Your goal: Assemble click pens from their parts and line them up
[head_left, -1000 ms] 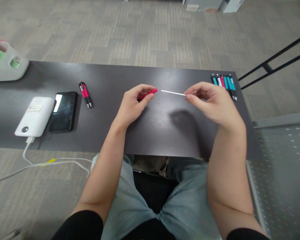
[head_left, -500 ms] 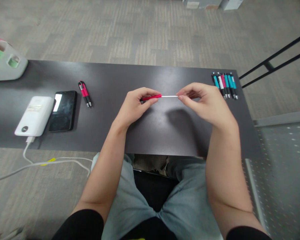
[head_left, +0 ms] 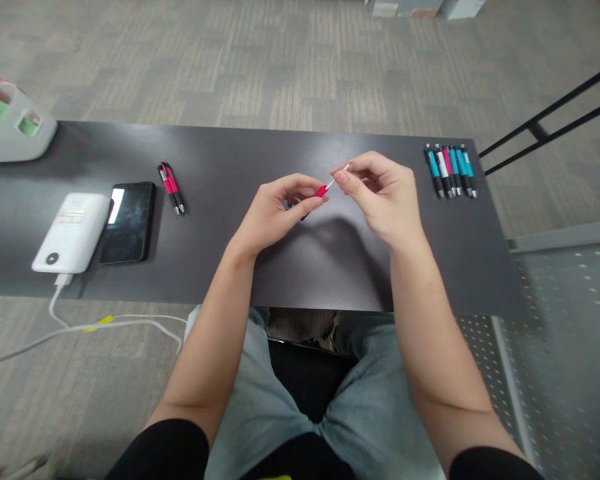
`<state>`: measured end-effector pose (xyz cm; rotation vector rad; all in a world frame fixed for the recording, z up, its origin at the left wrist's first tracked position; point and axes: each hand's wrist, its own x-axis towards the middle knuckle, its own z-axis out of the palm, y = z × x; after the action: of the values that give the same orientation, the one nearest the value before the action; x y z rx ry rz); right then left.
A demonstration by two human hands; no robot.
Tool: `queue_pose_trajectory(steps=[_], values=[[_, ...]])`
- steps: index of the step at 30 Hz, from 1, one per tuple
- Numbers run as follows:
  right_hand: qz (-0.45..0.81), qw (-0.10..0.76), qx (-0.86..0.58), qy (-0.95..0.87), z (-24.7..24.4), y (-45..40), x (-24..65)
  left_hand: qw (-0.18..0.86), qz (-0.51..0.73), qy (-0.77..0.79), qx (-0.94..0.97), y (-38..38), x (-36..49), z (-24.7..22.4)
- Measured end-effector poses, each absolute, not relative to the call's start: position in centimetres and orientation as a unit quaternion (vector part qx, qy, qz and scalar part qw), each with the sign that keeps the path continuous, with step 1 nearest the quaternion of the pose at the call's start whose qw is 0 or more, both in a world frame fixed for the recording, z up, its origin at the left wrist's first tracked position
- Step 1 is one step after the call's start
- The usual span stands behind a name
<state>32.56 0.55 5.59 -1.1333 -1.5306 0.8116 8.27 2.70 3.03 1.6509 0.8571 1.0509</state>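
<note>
White rod (head_left: 331,183) at end of red barrel (head_left: 321,191), ctr of frame

Far L, mid-height: white power bank (head_left: 70,230) sat just beside a dark phone (head_left: 126,230). Upper L of ctr, 2 red-and-black pens (head_left: 171,189) lay side by side on the dark table (head_left: 220,167), prob. parked clear of the hands. Ctr: L hand (head_left: 270,215) grasped red barrel btwn thumb & fingers, R end poking out, prob. to leave its opening free. White rod ran from there up & R; seated inside or only touching, couldn't tell. R hand (head_left: 385,197) pinched white rod btwn thumb & fingertips, apparently close to the barrel for finer control, outer tip jutting past. Upper R: row of pens (head_left: 443,171) lay near-parallel by the table's R end, prob. kept separate from the 2 reds.

Vs 0.5 s earlier: L hand about same spot; white rod slanted up-R, where it'd run near level. R hand had shifted L, grip farther in from the outer tip, less rod bare btwn hands. Power bank & phone hadn't visibly moved.
</note>
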Motion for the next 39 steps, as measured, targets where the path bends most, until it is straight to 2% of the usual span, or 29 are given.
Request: queue_pose_trajectory(steps=[6, 12, 24, 33, 39], values=[[0.247, 0.511, -0.469, -0.676, 6.1, 0.5, 32.4, 0.488, 0.442, 0.347, 0.668, 2.8, 8.3, 2.9], [0.259, 0.482, -0.482, -0.684, 5.5, 1.1, 32.5, 0.484, 0.454, 0.33, 0.672, 3.0, 8.3, 2.3], [0.235, 0.511, -0.459, -0.688, 5.8, 0.6, 30.3, 0.482, 0.487, 0.305, 0.661, 3.2, 8.3, 1.6], [0.3, 0.458, -0.5, -0.671, 6.2, 0.6, 30.6, 0.411, 0.503, 0.405, 0.643, 3.8, 6.3, 2.6], [0.264, 0.332, -0.54, -0.727, 4.3, 1.2, 30.0, 0.354, 0.512, 0.44, 0.648, 4.3, 4.0, 2.3]])
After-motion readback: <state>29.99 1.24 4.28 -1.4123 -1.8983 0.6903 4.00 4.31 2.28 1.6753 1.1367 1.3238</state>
